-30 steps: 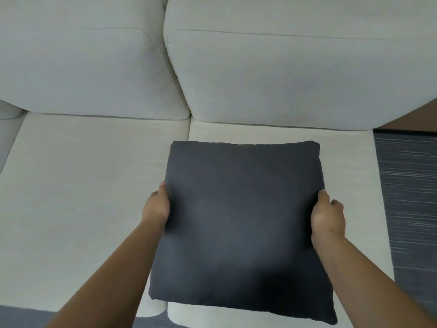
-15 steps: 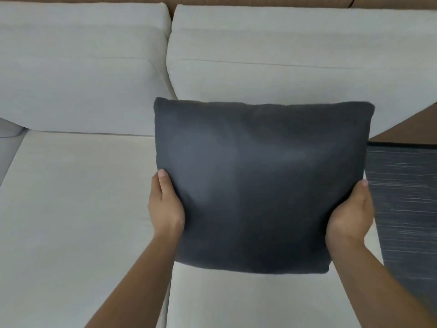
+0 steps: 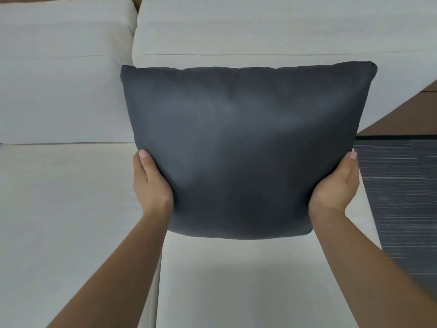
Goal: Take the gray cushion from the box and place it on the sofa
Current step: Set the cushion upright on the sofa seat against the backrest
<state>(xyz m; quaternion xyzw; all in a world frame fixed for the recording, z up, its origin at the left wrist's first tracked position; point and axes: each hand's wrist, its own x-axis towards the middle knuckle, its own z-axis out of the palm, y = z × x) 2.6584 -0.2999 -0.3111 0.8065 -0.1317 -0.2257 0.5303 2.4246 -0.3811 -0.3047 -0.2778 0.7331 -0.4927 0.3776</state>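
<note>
Two bare forearms reach forward from the bottom edge, one at each side of the head view. Under them lies the cream seat of the sofa [image 3: 236, 280], split by a seam running up between two seat pads.

The left hand [image 3: 151, 185] clasps the lower left side of the gray cushion [image 3: 241, 147]; its thumb lies along the cushion's near face, tip pointing up, and the other fingers are hidden behind the fabric. The right hand [image 3: 335, 185] grips the lower right side in the same way, thumb up along the edge, remaining fingers out of sight behind. Both sets of fingers are closed on the cushion.

The cushion is held upright above the right seat pad, its bottom edge clear of the seat with pale upholstery showing beneath it. Its dark face is turned toward the camera, and the top edge is wider than the bottom in this wide-angle view. It is pinched inward where the hands press.

Behind it stand the sofa's two pale back pads, the cushion overlapping the right one and the gap between them. To the right, past the sofa's end, lie a dark striped rug [image 3: 402, 197] and a strip of brown floor [image 3: 409, 117].
</note>
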